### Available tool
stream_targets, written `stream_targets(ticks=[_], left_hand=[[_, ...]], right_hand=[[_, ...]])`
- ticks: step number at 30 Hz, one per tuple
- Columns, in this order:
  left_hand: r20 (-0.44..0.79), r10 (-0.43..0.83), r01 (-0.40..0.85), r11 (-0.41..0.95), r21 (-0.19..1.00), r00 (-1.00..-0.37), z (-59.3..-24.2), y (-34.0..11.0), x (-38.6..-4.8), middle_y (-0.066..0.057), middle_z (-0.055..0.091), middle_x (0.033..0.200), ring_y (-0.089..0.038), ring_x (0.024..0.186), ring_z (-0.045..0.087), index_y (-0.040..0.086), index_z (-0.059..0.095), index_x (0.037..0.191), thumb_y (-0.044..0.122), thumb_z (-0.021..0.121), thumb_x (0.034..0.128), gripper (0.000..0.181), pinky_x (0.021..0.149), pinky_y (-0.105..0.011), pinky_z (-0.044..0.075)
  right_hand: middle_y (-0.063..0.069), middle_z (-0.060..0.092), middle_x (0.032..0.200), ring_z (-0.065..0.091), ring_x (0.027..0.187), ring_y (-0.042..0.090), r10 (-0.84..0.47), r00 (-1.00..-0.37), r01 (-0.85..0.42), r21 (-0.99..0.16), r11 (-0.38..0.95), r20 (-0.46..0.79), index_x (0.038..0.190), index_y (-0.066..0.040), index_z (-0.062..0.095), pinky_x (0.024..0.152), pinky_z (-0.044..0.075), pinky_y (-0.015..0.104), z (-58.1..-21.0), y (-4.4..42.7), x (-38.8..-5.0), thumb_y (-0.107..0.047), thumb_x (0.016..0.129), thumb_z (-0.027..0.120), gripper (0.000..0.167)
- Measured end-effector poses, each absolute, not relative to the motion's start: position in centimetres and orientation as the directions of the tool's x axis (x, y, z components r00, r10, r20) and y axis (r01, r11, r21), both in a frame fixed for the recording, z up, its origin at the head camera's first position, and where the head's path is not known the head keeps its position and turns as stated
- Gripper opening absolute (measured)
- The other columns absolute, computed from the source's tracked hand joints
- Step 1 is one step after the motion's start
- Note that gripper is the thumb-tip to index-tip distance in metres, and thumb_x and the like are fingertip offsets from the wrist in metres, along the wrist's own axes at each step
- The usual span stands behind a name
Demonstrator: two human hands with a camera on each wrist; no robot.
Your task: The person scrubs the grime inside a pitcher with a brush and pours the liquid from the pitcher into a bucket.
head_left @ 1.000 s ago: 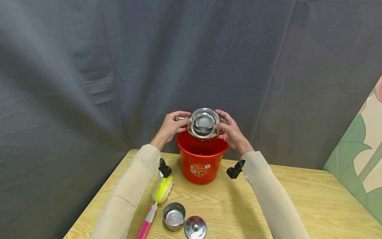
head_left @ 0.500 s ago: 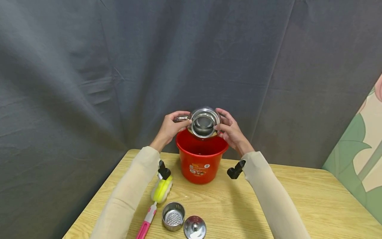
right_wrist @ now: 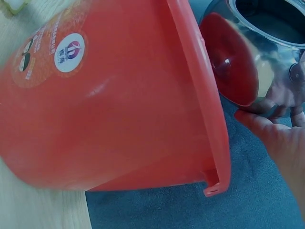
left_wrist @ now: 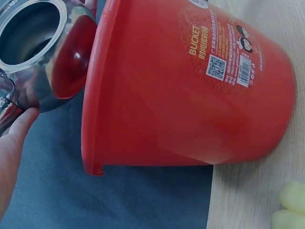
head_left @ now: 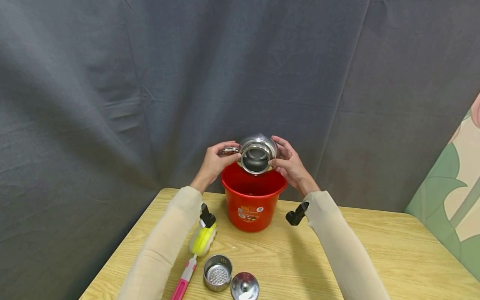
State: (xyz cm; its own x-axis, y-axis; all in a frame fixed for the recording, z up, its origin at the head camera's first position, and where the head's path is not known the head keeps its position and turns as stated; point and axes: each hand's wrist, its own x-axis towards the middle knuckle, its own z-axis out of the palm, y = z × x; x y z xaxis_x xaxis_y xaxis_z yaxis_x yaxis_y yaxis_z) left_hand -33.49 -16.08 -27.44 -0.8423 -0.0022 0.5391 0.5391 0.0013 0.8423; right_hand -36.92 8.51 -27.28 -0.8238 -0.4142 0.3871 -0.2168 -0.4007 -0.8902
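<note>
A shiny metal pot point(head_left: 258, 143) is held over the red bucket point(head_left: 250, 208), tilted so that its round mouth faces the head camera. The left hand point(head_left: 215, 163) grips its handle side, thumb near the rim. On the opposite side the right hand point(head_left: 291, 166) holds the pot's body, thumb at the rim and fingers spread behind. In the left wrist view the pot point(left_wrist: 40, 83) is beside the bucket's rim point(left_wrist: 93, 95), with the left hand point(left_wrist: 12, 152) at its handle. The right wrist view has the right hand point(right_wrist: 281, 143) against the pot point(right_wrist: 267, 62).
On the wooden table point(head_left: 367, 246) a brush with a yellow sponge head point(head_left: 203, 240) and pink handle lies at the left. Beside it stand a metal strainer cup point(head_left: 218, 273) and a round metal lid point(head_left: 245, 286). A dark curtain point(head_left: 240, 75) hangs behind.
The pot has tipped further, its mouth turning downward and more of its outer body showing above. Both hands have kept hold of it and shifted only slightly.
</note>
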Motion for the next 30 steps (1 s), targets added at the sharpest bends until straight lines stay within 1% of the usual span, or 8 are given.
stream_targets(ticks=[3, 7, 13, 19, 25, 30], left_hand=[[0.566, 0.001, 0.566, 0.007, 0.824, -0.824, -27.7, -16.2, -33.6, -0.020, 0.057, 0.130, -0.027, 0.109, 0.061, -0.008, 0.066, 0.115, -0.003, 0.073, 0.0820, 0.034, 0.091, -0.032, 0.050], [0.589, 0.006, 0.589, 0.003, 0.808, -0.808, -27.9, -16.3, -33.6, -0.026, 0.053, 0.132, -0.028, 0.112, 0.060, -0.009, 0.066, 0.114, -0.003, 0.074, 0.0813, 0.034, 0.092, -0.033, 0.049], [0.613, 0.014, 0.614, 0.006, 0.790, -0.790, -27.9, -16.3, -33.5, -0.024, 0.054, 0.132, -0.029, 0.109, 0.061, -0.009, 0.066, 0.113, -0.004, 0.074, 0.0812, 0.033, 0.090, -0.033, 0.050], [0.627, 0.030, 0.627, 0.011, 0.779, -0.779, -27.6, -16.3, -33.4, -0.022, 0.053, 0.132, -0.033, 0.104, 0.064, -0.011, 0.065, 0.112, -0.006, 0.073, 0.0820, 0.032, 0.088, -0.032, 0.051], [0.640, 0.056, 0.642, 0.025, 0.766, -0.766, -26.8, -16.2, -32.2, -0.030, 0.049, 0.133, -0.039, 0.106, 0.061, -0.015, 0.062, 0.113, -0.009, 0.070, 0.0823, 0.032, 0.090, -0.035, 0.049], [0.661, 0.063, 0.663, 0.033, 0.748, -0.748, -25.9, -15.9, -30.8, -0.033, 0.047, 0.132, -0.039, 0.108, 0.060, -0.019, 0.060, 0.112, -0.012, 0.069, 0.0813, 0.033, 0.093, -0.041, 0.048]], right_hand=[[0.009, 0.040, 0.142, 0.047, 0.108, 0.023, -0.418, -0.819, -0.222, -0.889, -0.401, 0.393, 0.145, -0.012, 0.039, 0.075, 0.053, 0.028, -27.4, 8.5, -37.0, 0.024, 0.075, 0.053, 0.079], [0.010, 0.040, 0.142, 0.047, 0.109, 0.024, -0.426, -0.807, -0.234, -0.885, -0.403, 0.408, 0.144, -0.012, 0.040, 0.076, 0.053, 0.029, -27.4, 8.5, -36.9, 0.024, 0.074, 0.054, 0.080], [0.010, 0.039, 0.144, 0.048, 0.110, 0.024, -0.437, -0.782, -0.264, -0.871, -0.414, 0.444, 0.144, -0.012, 0.039, 0.076, 0.054, 0.029, -27.3, 8.6, -36.7, 0.026, 0.072, 0.056, 0.083], [0.011, 0.038, 0.143, 0.047, 0.112, 0.026, -0.436, -0.764, -0.292, -0.857, -0.424, 0.476, 0.143, -0.011, 0.040, 0.078, 0.053, 0.028, -27.1, 8.6, -36.8, 0.029, 0.071, 0.053, 0.084], [0.011, 0.040, 0.140, 0.048, 0.110, 0.025, -0.434, -0.753, -0.302, -0.846, -0.439, 0.494, 0.141, -0.012, 0.043, 0.078, 0.054, 0.028, -27.0, 8.6, -36.7, 0.031, 0.069, 0.053, 0.084], [0.012, 0.042, 0.137, 0.049, 0.111, 0.025, -0.428, -0.740, -0.324, -0.833, -0.447, 0.518, 0.140, -0.012, 0.045, 0.084, 0.053, 0.030, -27.0, 8.6, -36.8, 0.031, 0.068, 0.055, 0.085]])
